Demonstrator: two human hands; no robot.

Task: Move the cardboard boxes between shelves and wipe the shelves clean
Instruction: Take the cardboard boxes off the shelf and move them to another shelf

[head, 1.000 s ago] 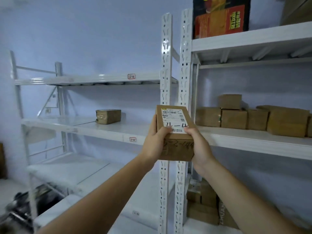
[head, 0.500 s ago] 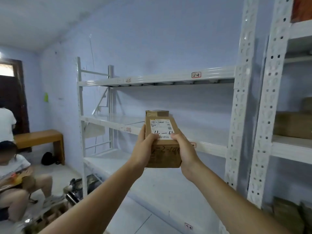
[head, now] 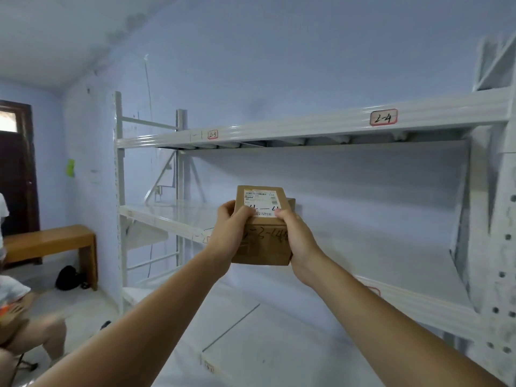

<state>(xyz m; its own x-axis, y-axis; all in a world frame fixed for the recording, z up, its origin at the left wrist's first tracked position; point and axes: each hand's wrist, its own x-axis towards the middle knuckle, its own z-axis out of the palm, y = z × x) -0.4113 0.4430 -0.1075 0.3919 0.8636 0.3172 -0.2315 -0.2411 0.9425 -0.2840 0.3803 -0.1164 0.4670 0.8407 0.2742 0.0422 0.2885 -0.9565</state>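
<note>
A: Item one, the cardboard box (head: pixel 262 238): where?
B: Held between the left hand (head: pixel 227 236) and right hand (head: pixel 300 241), in front of the middle shelf (head: pixel 173 216); a second box (head: pixel 291 203) sits just behind it.
A: Remainder?
B: Upper shelf (head: pixel 307 128) above; bench (head: pixel 50 243) far left, a bag (head: pixel 68 277) under it.

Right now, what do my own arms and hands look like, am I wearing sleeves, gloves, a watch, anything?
Both arms are bare as far as the view shows: no sleeves reach the forearms. The left hand and right hand wear no gloves, and no watch, bracelet or ring is visible. The fingers are uncovered, without tape or markings.
</note>
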